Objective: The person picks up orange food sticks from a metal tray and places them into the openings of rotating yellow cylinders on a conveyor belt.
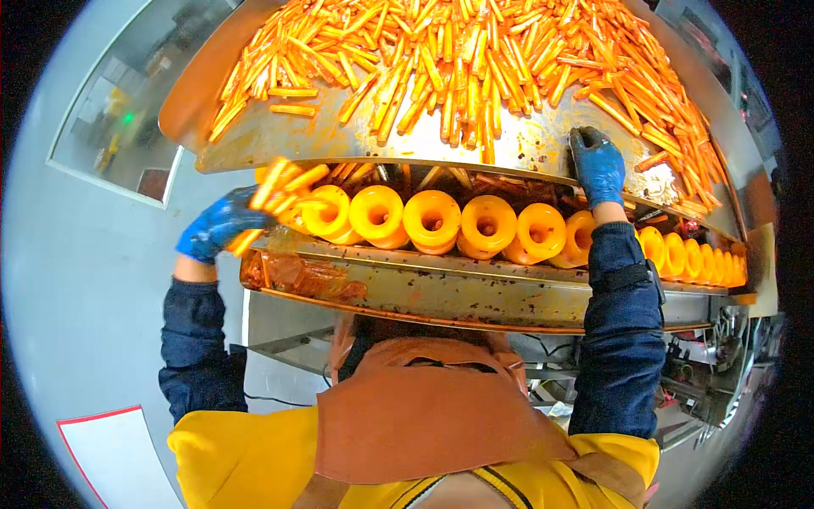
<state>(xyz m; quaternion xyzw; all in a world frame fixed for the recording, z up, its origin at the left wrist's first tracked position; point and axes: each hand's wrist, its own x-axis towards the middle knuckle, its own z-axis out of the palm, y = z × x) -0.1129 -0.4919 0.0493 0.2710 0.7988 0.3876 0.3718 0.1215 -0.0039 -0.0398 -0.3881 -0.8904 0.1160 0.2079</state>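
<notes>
My left hand (222, 225), in a blue glove, is closed round a bunch of orange sticks (275, 188) at the left end of a row of yellow-orange cups (432, 219). The sticks lie tilted beside the leftmost cup. My right hand (599, 163), also gloved in blue, rests on the front edge of a metal tray (543, 140) above the row. Its fingers are bent together, and whether anything is under them is hidden. A large heap of orange sticks (466, 64) covers the back of the tray.
Below the cups runs a metal ledge (475, 297) with dark specks and reddish residue at its left end. Machine parts and cables (712, 365) stand at the lower right. A window (114, 110) is in the wall at the upper left.
</notes>
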